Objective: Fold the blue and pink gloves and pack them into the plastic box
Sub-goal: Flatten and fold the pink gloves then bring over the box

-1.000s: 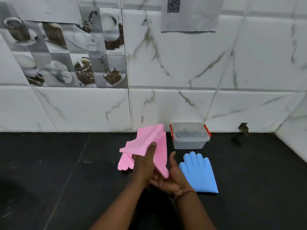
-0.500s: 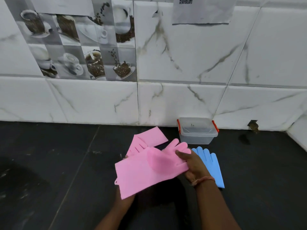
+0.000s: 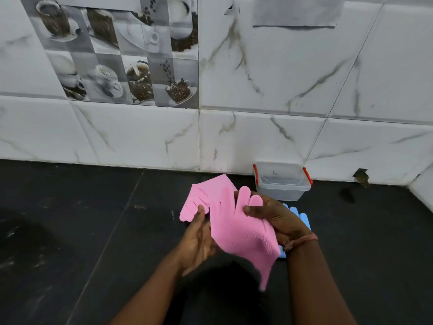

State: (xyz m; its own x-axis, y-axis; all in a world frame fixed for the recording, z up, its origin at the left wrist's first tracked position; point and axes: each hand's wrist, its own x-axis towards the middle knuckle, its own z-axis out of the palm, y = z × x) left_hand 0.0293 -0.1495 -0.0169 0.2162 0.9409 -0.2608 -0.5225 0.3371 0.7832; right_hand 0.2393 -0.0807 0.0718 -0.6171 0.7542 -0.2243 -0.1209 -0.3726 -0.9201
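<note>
Pink glove point(image 3: 236, 228) held up, pinched by right hand point(image 3: 278, 219) and left hand point(image 3: 199, 238). Plastic box point(image 3: 282, 184) marked with unreadable scribble.

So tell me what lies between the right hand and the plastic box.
In the head view, only bare black counter separates the right hand from the plastic box; the blue gloves peek out beside the hand.

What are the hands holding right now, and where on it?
A pink glove: the right hand grips its finger end, and the left hand holds its left edge.
</note>
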